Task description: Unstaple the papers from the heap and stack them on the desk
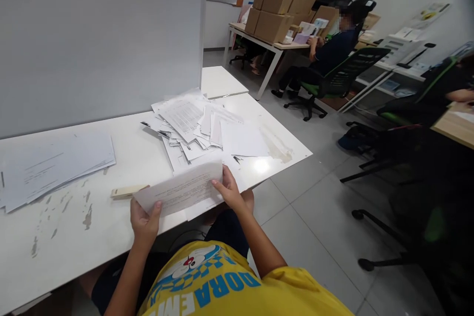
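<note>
A printed paper sheet (181,190), folded over, is held between both hands just above the near edge of the white table (74,237). My left hand (144,222) grips its left end, thumb on top. My right hand (231,190) pinches its right end. Just beyond lies a loose heap of folded papers (202,126). A flat stack of sheets (55,165) rests at the table's left. A small beige block (128,191) lies beside the held sheet.
A grey partition (99,34) backs the table. A seated person (329,52) works at a far desk stacked with cardboard boxes (276,12). Black and green office chairs (418,123) stand on the tiled floor at right.
</note>
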The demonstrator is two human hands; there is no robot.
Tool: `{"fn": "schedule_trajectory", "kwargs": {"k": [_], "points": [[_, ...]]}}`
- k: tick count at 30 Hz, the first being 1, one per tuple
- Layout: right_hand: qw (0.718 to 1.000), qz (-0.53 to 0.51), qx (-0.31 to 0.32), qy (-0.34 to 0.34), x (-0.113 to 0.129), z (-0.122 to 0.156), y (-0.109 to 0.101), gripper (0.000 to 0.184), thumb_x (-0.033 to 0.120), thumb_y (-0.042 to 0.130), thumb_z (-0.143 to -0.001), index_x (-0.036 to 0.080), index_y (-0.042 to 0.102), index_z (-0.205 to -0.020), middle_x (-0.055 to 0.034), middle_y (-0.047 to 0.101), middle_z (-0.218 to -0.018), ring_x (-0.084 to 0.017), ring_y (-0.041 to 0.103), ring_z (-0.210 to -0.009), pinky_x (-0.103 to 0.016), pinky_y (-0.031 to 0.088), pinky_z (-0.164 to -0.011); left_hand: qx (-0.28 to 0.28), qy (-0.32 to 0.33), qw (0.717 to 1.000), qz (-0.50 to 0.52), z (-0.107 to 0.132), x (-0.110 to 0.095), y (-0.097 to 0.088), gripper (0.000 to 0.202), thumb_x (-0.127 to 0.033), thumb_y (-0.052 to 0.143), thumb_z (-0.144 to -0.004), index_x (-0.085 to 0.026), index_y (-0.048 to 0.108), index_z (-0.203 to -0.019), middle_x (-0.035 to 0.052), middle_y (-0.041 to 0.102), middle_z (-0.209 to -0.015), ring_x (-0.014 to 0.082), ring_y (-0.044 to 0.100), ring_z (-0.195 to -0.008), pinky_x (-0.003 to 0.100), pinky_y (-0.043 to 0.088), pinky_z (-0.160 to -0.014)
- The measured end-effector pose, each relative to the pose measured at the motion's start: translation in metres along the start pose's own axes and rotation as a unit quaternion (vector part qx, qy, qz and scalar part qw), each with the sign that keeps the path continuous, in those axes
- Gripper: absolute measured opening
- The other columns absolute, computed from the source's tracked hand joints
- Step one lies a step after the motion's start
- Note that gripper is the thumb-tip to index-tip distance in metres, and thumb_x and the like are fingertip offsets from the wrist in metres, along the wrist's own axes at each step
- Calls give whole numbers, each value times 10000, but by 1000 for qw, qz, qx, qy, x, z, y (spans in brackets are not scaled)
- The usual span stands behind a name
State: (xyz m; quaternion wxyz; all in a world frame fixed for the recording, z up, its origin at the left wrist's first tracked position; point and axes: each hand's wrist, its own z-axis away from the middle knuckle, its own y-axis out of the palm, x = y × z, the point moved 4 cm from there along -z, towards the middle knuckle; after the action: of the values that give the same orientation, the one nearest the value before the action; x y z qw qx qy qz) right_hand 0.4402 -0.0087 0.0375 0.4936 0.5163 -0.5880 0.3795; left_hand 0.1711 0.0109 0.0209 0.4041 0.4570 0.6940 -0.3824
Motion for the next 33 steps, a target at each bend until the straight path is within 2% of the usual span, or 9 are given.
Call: {"fn": "schedule_trajectory", "kwargs": {"k": [3, 10, 15, 20, 23, 25, 27, 29, 33], "points": [[999, 28, 21, 17, -4, 3, -3, 559, 602, 585, -894, 264, 518, -1334, -85, 624, -1309, -258, 580, -1233, -386, 473, -1059, 0, -71, 995, -67, 7, 13, -5, 449, -530, 724, -748, -162, 648, -994, 88, 692, -918, 242, 677, -883, 398, 576, -846], [953, 277, 122, 29, -19, -6, -35, 706, 644, 282, -986, 245, 319, -1566, -70, 265, -1660, -238, 207, -1547, -460, 112, -1274, -169, -17, 985, -24, 8, 8, -23, 423, -487, 748, -734, -142, 645, -957, 88, 703, -926, 232, 685, -899, 477, 539, -987], [913, 400, -7, 79, -39, -45, -77, 781, 628, 180, -982, 156, 182, -1605, -124, 84, -1693, -267, 34, -1573, -563, 25, -1250, -159, -16, 987, -13, 7, 4, -22, 402, -447, 775, -716, -132, 674, -944, 77, 705, -867, 226, 684, -882, 439, 561, -951], [910, 372, -152, 101, -33, -65, -98, 726, 573, 157, -993, 158, 218, -1586, -148, 143, -1682, -282, 54, -1571, -615, 39, -1230, -127, -60, 990, 10, 9, 4, -17, 391, -458, 793, -679, -133, 684, -866, 78, 721, -824, 194, 682, -775, 349, 597, -788], [920, 347, -179, 21, -13, -50, -82, 683, 593, 250, -988, 191, 342, -1533, -149, 307, -1628, -293, 195, -1542, -603, 104, -1234, -101, -91, 991, 15, 9, 5, -15, 426, -484, 792, -660, -132, 687, -877, 92, 740, -854, 201, 695, -780, 328, 596, -743], [956, 267, -123, -10, -3, -32, -59, 634, 604, 302, -986, 217, 434, -1471, -141, 461, -1532, -286, 375, -1461, -556, 242, -1216, -81, -110, 991, 11, 8, 4, -13, 465, -508, 785, -653, -131, 690, -907, 97, 748, -876, 210, 702, -796, 328, 594, -738], [991, 135, 2, 12, 2, -12, -29, 603, 625, 355, -970, 234, 502, -1405, -130, 574, -1419, -280, 531, -1333, -504, 402, -1137, -59, -130, 990, 8, 5, 1, -11, 510, -536, 772, -655, -129, 690, -952, 104, 752, -910, 222, 706, -821, 335, 592, -744], [992, 26, 108, 61, 5, 5, -2, 570, 624, 498, -918, 251, 542, -1347, -112, 639, -1328, -276, 611, -1231, -459, 498, -1045, -32, -150, 988, 12, 2, -3, -7, 543, -555, 753, -675, -128, 685, -1004, 113, 752, -959, 234, 706, -870, 346, 587, -775], [979, -33, 113, 166, 7, 22, 16, 512, 506, 707, -818, 256, 583, -1248, -80, 712, -1198, -279, 659, -1135, -432, 548, -968, 21, -182, 983, 23, -2, -11, 0, 545, -546, 715, -736, -132, 672, -1088, 135, 734, -1095, 260, 683, -1025, 377, 555, -899]]}}
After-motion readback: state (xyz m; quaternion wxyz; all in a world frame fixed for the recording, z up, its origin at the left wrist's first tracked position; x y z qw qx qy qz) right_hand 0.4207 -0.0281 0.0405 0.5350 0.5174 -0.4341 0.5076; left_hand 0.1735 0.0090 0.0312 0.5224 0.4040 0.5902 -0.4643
